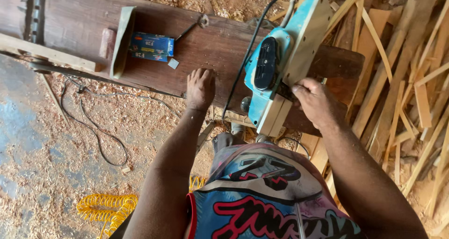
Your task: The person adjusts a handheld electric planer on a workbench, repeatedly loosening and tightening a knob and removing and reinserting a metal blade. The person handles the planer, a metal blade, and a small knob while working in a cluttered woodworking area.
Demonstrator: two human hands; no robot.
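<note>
Planer (280, 56) lies tilted on its side on the dark plank (206, 47), my right hand (314, 101) closed on its rear. My left hand (200, 88) rests flat, holding nothing. It could slip off if the cord (248, 56) snags.

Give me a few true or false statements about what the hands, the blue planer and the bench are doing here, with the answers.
1. The right hand rests on the blue planer. True.
2. The left hand grips the planer's cord. False: it lies flat on the dark wooden bench, beside the cord.
3. A small blue box lies on the bench. True.
4. The yellow coiled hose sits on the bench. False: it lies on the sawdust-covered floor.
5. Wood strips are piled to the right. True.
</note>
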